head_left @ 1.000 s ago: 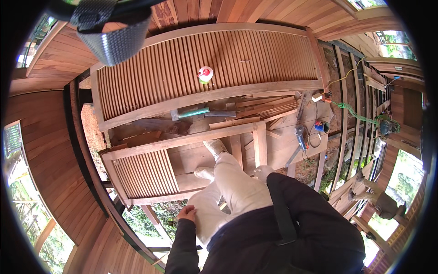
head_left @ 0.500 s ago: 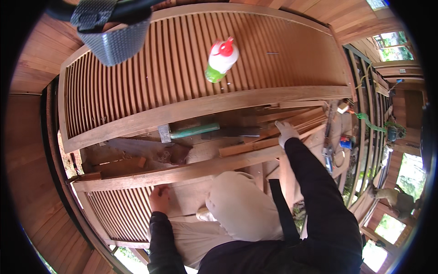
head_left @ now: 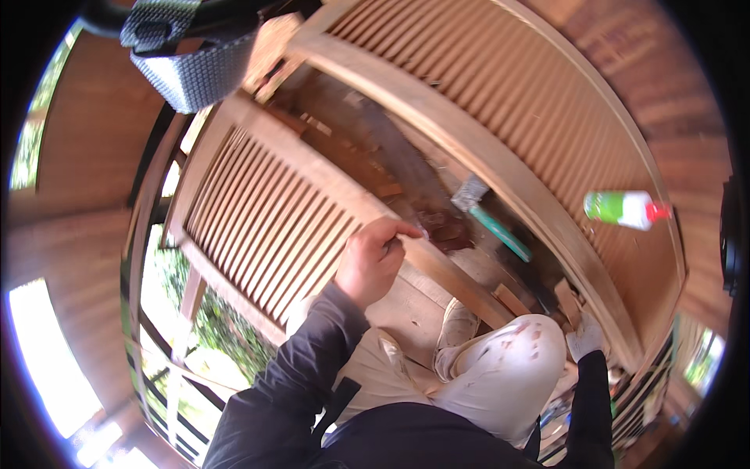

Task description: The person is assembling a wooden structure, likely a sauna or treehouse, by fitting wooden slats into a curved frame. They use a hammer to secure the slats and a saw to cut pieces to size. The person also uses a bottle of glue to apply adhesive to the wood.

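My bare left hand [head_left: 371, 262] is over the near louvred wooden panel [head_left: 266, 211], at its inner rail, with the index finger stretched out and the other fingers loosely bent. Nothing shows in it. My gloved right hand [head_left: 586, 338] is at the lower right, beside the far louvred panel's rail [head_left: 484, 156], closed around the lower end of a short wooden strip [head_left: 567, 303]. Between the panels lie a hammer [head_left: 501, 234] with a green handle and a handsaw [head_left: 398, 148], both blurred. A white and green squeeze bottle [head_left: 621, 209] with a red cap rests on the far panel.
Another wood piece [head_left: 512, 303] lies near my knee [head_left: 516, 359]. A dark flat bar [head_left: 539, 288] is beside the hammer. Wooden walls stand at both sides, with foliage showing through openings at left. A grey strap [head_left: 187, 70] hangs at the upper left.
The view has swung left and tilted, so the panels run diagonally. My left hand has come up over the near panel's rail. My right hand has a wooden strip in it.
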### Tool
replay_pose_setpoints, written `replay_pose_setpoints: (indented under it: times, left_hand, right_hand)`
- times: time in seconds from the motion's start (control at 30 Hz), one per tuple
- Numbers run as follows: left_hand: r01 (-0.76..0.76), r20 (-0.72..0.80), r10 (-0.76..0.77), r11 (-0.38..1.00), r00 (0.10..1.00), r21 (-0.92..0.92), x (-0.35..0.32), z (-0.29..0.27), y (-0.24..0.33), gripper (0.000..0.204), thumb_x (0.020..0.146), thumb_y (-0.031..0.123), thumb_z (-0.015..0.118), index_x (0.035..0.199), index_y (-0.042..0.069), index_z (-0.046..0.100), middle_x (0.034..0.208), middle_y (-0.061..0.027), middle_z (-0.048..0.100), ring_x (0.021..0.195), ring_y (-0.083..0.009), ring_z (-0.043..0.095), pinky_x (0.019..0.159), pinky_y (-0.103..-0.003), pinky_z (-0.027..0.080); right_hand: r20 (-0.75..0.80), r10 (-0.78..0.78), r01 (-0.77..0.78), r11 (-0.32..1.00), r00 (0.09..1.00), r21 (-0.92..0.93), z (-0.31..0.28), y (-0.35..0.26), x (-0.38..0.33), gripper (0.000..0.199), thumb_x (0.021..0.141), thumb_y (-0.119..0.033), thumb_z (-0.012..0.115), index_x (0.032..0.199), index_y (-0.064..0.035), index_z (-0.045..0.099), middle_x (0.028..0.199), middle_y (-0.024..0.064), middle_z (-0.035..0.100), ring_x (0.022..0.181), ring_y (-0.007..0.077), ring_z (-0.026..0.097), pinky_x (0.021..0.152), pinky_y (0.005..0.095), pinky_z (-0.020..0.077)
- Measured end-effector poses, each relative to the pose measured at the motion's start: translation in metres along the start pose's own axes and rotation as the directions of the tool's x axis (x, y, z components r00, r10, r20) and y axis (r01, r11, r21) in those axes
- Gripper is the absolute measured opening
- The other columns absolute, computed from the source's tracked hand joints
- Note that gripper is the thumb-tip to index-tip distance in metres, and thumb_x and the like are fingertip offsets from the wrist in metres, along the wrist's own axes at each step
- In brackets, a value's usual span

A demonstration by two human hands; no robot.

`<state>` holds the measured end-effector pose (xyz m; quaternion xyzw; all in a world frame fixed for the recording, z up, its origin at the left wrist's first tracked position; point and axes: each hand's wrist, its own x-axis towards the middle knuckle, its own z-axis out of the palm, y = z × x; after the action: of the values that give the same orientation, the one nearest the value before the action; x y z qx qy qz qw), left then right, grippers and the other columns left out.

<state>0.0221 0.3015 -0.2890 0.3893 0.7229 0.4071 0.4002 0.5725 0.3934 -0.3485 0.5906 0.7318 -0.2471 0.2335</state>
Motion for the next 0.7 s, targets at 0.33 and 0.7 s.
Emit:
replay_pose_setpoints:
  times: [0.33,0.7]
  left_hand:
    - [0.180,-0.447,-0.464,0.820,0.765,-0.544,-0.144,-0.115,-0.127,0.027,0.103,0.017,0.054,0.104,-0.003,0.072,0.096,-0.0064,0.073,0.075,-0.0092,0.060,0.070,-0.024,0.050]
    - [-0.455,-0.198,-0.842,-0.063,0.503,-0.888,-0.247,0.061,-0.263,0.020,0.105,0.022,0.058,0.118,0.006,0.055,0.114,-0.0111,0.067,0.106,-0.0238,0.068,0.093,-0.040,0.058]
  right_hand:
    - [0.229,-0.892,0.897,0.312,0.390,-0.314,-0.088,-0.409,0.104,0.050,0.081,-0.019,0.070,0.128,-0.0091,0.059,0.107,0.0168,0.067,0.093,0.0374,0.068,0.082,0.0482,0.0558]
    - [0.436,-0.895,0.991,0.049,0.097,-0.121,0.123,-0.479,0.052,0.051,0.081,-0.019,0.071,0.131,-0.0114,0.064,0.096,0.0119,0.063,0.093,0.0321,0.066,0.081,0.0448,0.0554]
